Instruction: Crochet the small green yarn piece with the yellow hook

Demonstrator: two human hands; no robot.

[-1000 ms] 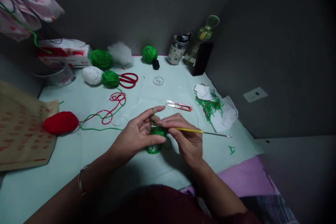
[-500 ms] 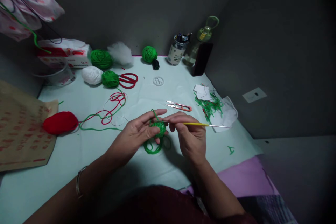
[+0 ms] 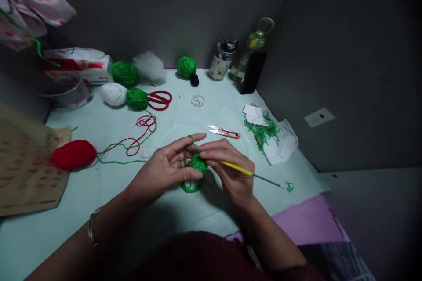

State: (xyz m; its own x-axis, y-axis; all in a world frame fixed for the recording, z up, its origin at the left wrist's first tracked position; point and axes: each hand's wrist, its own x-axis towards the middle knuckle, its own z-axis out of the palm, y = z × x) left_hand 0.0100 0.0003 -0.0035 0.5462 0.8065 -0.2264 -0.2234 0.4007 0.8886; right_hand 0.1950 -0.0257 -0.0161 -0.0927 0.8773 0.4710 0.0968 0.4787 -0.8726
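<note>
My left hand [image 3: 165,167] pinches a small green crochet piece [image 3: 197,163] between thumb and fingers, with a green strand looped over the forefinger. My right hand [image 3: 231,171] grips a yellow-handled crochet hook [image 3: 245,171], its tip buried in the green piece and its metal end pointing right and down. Both hands meet above the pale table [image 3: 99,193]. A loop of green yarn [image 3: 189,185] hangs below the piece onto the table.
A red yarn ball [image 3: 74,154] lies left with red and green strands trailing. Behind are green yarn balls [image 3: 125,73], a white ball [image 3: 114,94], red scissors [image 3: 160,99], thread snips [image 3: 224,131], green yarn scraps [image 3: 263,131], a jar [image 3: 221,62] and a bottle [image 3: 250,52].
The hook's free end has swung downward to the right, and my right hand has closed in on the green piece. The left hand stays put.
</note>
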